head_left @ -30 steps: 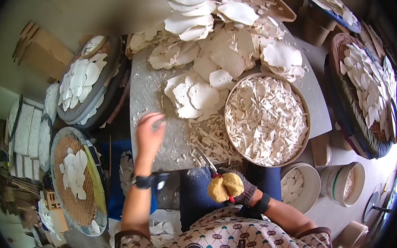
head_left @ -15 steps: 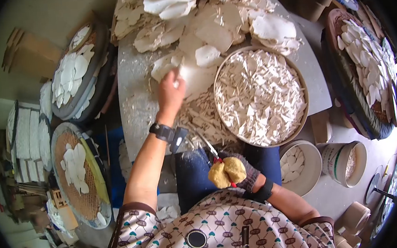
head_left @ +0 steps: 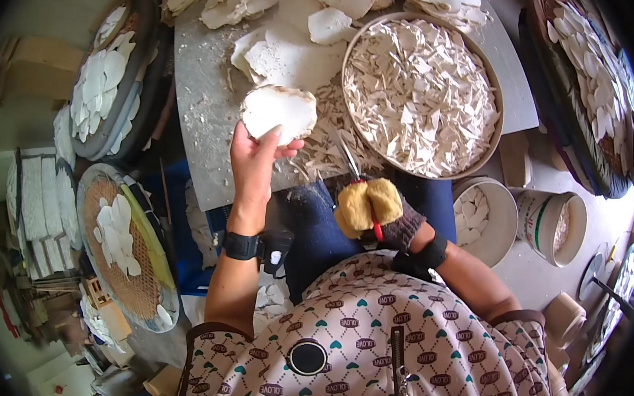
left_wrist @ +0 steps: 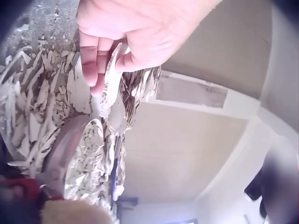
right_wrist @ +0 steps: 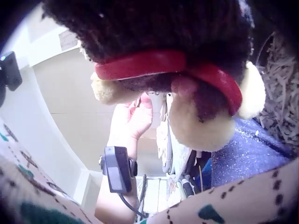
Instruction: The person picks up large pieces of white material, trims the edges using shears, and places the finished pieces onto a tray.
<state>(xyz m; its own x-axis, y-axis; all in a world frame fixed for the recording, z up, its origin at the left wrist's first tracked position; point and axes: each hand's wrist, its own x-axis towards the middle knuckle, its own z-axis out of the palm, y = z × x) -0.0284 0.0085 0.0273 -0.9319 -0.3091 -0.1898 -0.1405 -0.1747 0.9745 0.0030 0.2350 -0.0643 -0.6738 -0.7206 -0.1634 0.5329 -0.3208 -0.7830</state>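
My left hand point(head_left: 253, 166) pinches a thin white slice point(head_left: 280, 111) with a ragged brownish rim, thumb on its upper face. The left wrist view shows this slice point(left_wrist: 111, 81) edge-on between the thumb and fingers. In a dark knitted glove, my right hand point(head_left: 407, 224) grips red-handled scissors point(head_left: 349, 160) over my lap, blades pointing toward the table. Yellow fuzzy padding point(head_left: 380, 200) covers the fingers around the handles. In the right wrist view the red handle point(right_wrist: 140, 64) loops around the gloved, padded fingers. The blades and the slice are apart.
A round tray point(head_left: 498, 102) heaped with white clippings stands at the front right of the grey table point(head_left: 208, 139). More flat slices point(head_left: 298, 54) pile up behind it. Loose scraps point(head_left: 327, 141) lie by the near edge. Buckets point(head_left: 509, 220) stand right; baskets point(head_left: 145, 282) of slices flank the table.
The left hand, earlier without a slice, has reached to the pile, picked one up and drawn it back toward me. The right hand keeps its grip on the scissors. The head view has tilted down.
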